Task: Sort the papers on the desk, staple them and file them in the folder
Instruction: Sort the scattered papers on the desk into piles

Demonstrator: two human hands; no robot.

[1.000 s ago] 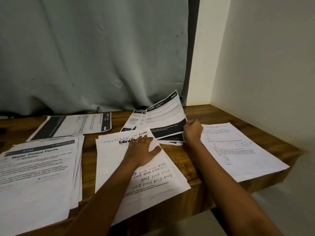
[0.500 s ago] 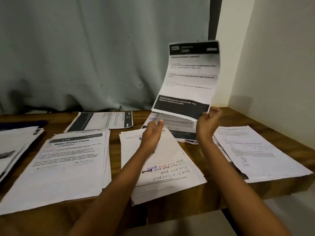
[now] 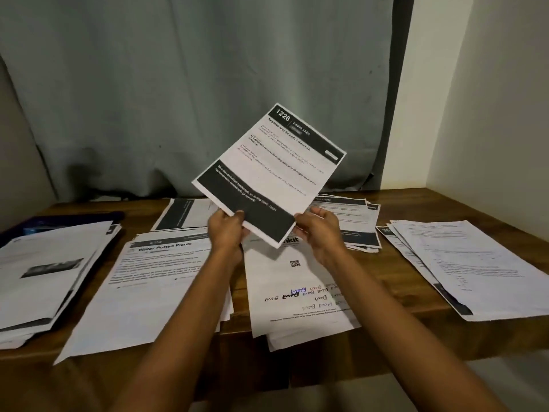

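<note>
Head view: L hand (image 3: 227,230) & R hand (image 3: 319,233) pinch sheet (image 3: 267,173) by bottom edge, raised over surface (image 3: 392,272). Sorting underway, several piles (image 3: 154,281) laid out; stapling, filing not yet begun, by look of it.

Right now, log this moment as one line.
phase: sorting | left hand, right hand: grip sheet 1226 by lower edge, above desk | paper piles: spread across desk

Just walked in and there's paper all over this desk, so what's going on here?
A person is sorting papers. Their left hand and right hand hold one printed sheet headed 1226 up above the wooden desk, gripping its lower edge. Other papers lie in stacks across the desk, among them the Water Potted Plants pile.
</note>
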